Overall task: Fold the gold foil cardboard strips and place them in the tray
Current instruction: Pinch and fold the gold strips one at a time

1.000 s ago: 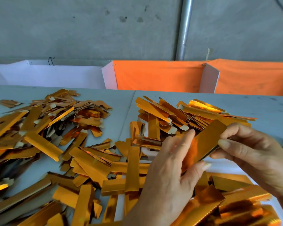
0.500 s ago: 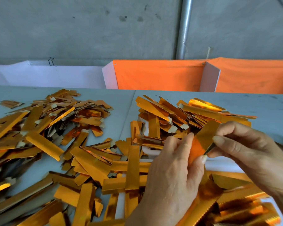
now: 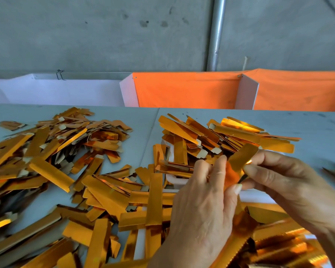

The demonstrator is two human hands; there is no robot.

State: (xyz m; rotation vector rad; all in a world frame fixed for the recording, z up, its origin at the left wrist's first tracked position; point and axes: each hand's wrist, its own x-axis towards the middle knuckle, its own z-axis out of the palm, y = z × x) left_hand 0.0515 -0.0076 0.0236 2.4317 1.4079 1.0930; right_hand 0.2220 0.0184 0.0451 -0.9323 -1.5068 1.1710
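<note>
Table (image 3: 317, 128) under gold strips (image 3: 50, 171)

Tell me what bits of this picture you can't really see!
- Head view: the lower part of the held strip is hidden behind the left hand.
- Head view: the white tray is mostly buried under gold strips and the hands.
- Head view: the right hand is cut off by the right edge.
- Head view: the strips at bottom right are blurred.

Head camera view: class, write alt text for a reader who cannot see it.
Two hands, left hand and right hand, pinch one gold foil strip above a grey table strewn with piles of similar strips; orange cloth hangs behind.
</note>
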